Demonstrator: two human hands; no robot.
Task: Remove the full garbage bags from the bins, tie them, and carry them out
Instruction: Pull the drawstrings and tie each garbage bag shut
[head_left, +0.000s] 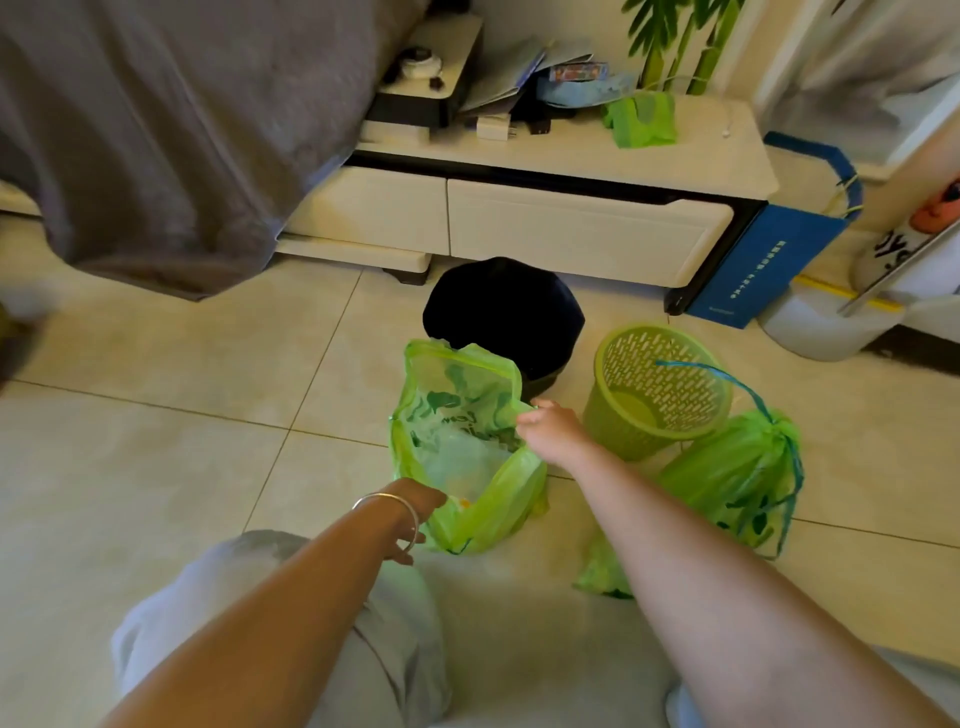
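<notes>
Down at the centre of the frame, an open green garbage bag (462, 447) sits on the tiled floor (156, 457) between the person's two hands. The right hand (553, 428) is at the bag's right rim, its fingers curled and pinching the plastic edge there. The left hand (415, 512) is at the lower left rim, near the bag's bottom corner; its fingers are mostly hidden behind the wrist and the plastic, so I cannot tell whether it grips the bag or only touches it. A silver bangle (389, 512) circles that wrist.

Two full-looking green bags are in view: the open one, and a second bag (737, 483) lying at the right of the frame, its neck drawn closed with a blue drawstring (748, 389). Two bins stand behind them: a black-lined bin (501, 312) just above the open bag, and a green lattice basket (657, 389) to its right, touching the tied bag. A small scrap of green plastic (602, 574) shows beside the right forearm.

The open bag's long axis runs from lower right to upper left of the frame, mouth gaping upward toward the camera. The tied bag lies tilted, neck pointing to the upper right.

A low white cabinet (571, 228) crosses the upper frame.
</notes>
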